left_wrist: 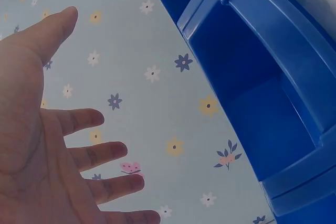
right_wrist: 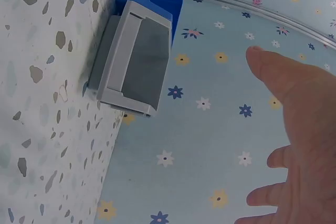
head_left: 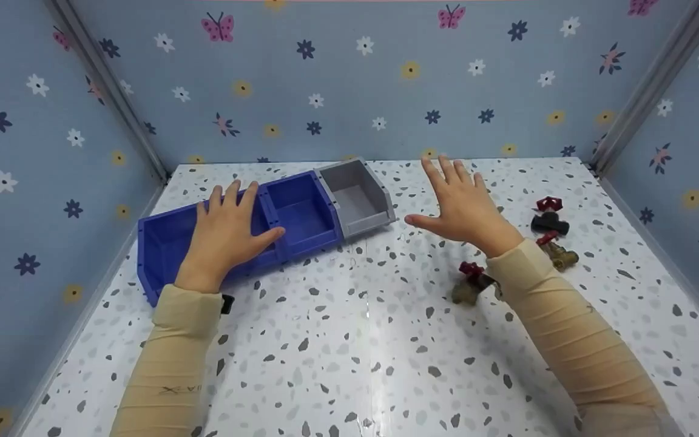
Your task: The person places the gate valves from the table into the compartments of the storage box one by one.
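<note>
My left hand (head_left: 222, 237) is spread above the blue bins (head_left: 301, 212), palm down and holding nothing. It covers part of them in the head view. In the left wrist view its fingers (left_wrist: 105, 187) are apart, beside a blue bin (left_wrist: 257, 114). To the right of the grey bin (head_left: 355, 203), my right hand (head_left: 465, 209) is raised over the table with fingers stretched and thumb out. Nothing is in it. The grey bin (right_wrist: 144, 61) joins the blue row's right end. Below the right wrist lies a brass valve (head_left: 466, 292) with a red handwheel.
At the right, a black fitting with a red handwheel (head_left: 548, 223) lies near another brass valve (head_left: 563, 258) with a red handle. A small black piece (head_left: 227, 304) shows beside the left cuff. Flowered panels (head_left: 349, 79) enclose the speckled table (head_left: 349, 340) at back and sides.
</note>
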Available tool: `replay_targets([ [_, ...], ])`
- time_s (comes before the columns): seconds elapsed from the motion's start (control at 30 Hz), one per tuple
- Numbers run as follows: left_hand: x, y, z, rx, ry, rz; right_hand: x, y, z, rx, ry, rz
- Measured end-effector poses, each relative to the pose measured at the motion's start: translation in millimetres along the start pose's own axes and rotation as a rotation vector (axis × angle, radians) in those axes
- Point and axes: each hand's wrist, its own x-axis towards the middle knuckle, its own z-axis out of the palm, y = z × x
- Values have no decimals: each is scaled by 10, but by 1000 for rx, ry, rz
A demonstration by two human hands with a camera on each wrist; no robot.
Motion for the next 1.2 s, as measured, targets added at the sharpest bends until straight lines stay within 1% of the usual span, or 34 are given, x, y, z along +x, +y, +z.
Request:
replay_targets([
  [0.27, -45, -70, -1, -9, 11, 5, 61, -14, -28, 8, 21, -21],
  [0.63, -124, -179, -59, 18, 59, -11, 140, -40, -66, 105, 24, -47],
  [0.93, -166, -271, -118, 16, 47, -37, 200, -57, -65, 149, 22, -38],
  [1.2, -235, -354, -124, 23, 37, -66, 278, -81, -27, 212, 11, -35],
])
